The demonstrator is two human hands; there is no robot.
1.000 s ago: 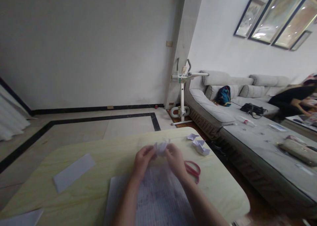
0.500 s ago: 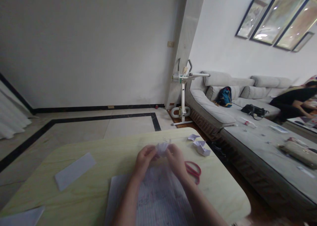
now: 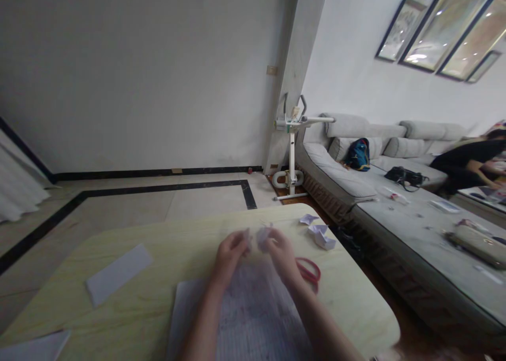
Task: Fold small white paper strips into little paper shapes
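Observation:
Above the far edge of a lined sheet, my left hand (image 3: pixel 231 250) is closed in a pinch, with a thin bit of white paper at its fingertips. Across a small gap, my right hand (image 3: pixel 280 250) pinches a small blurred piece of white paper (image 3: pixel 262 238). Whether the two bits are joined I cannot tell. Under my forearms lies the lined paper (image 3: pixel 253 319), with dark marks on it. Red-handled scissors (image 3: pixel 309 271) rest just right of my right wrist, partly hidden by it. Several folded white paper pieces (image 3: pixel 322 235) sit beyond them.
A folded white paper strip (image 3: pixel 118 274) lies on the left of the pale yellow table (image 3: pixel 158 319). More white paper (image 3: pixel 37 348) is at the near left corner. A grey sofa (image 3: pixel 411 234) with bags stands to the right, where another person (image 3: pixel 470 161) leans forward.
The white paper that spanned between my fingertips now shows as two bits with a gap between them. My hands stay in nearly the same place.

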